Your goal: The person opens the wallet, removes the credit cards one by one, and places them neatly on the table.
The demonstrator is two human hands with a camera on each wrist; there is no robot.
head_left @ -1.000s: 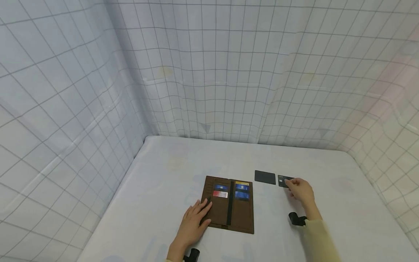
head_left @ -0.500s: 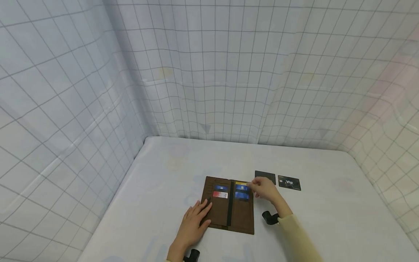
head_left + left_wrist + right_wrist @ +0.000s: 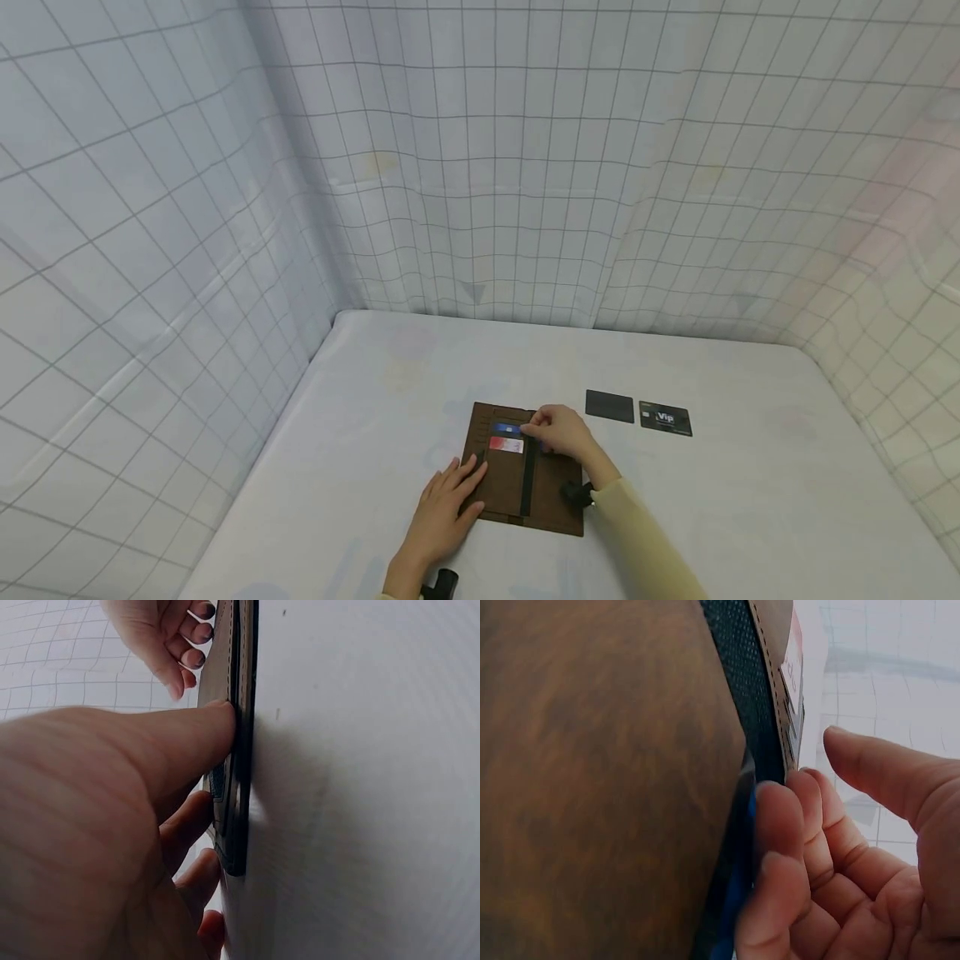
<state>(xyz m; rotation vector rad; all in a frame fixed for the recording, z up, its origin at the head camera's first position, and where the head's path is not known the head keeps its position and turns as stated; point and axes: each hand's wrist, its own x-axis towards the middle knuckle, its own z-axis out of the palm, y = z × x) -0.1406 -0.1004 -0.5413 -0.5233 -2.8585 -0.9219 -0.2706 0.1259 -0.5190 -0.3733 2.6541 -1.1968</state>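
A brown long wallet (image 3: 501, 482) lies spread flat on the white table, a dark strip down its fold. My left hand (image 3: 441, 515) rests on its left edge with fingers extended; the left wrist view shows the thumb (image 3: 191, 731) on the leather. Over the wallet's upper middle is my right hand (image 3: 564, 433), fingertips at the right end of a blue card (image 3: 506, 429) in a left slot. In the right wrist view its thumb stands apart from the loosely bent fingers (image 3: 780, 817). Below the blue card sits a red-and-white card (image 3: 506, 445). The right-side cards are mostly hidden by this hand.
Beyond the wallet's right side lie a plain black card (image 3: 610, 406) and a black "Vip" card (image 3: 665, 418), flat on the white tabletop (image 3: 420, 367). White grid-patterned curtains (image 3: 525, 167) enclose the table at the back and sides.
My right hand has let go of the Vip card, leaving it on the table, and moved left across the wallet's right-side cards to the left blue card. The left hand stays put.
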